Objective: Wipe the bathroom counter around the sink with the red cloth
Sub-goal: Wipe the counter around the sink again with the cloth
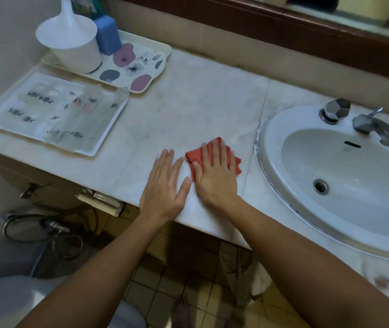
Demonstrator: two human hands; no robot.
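Our two bare forearms reach up from the bottom of the frame onto the marble counter (188, 102). Our left hand (165, 188) lies flat and spread on the bare marble at centre, holding nothing. Just to its right, our right hand (214, 171) presses flat, fingers together, on the crumpled red cloth (194, 157), between our left hand and the sink (345, 176) at right. In the upper left we see a floral tray (141, 69) with a white bucket (72, 43).

red cloth (197, 155), crumpled, flat on counter (188, 102)
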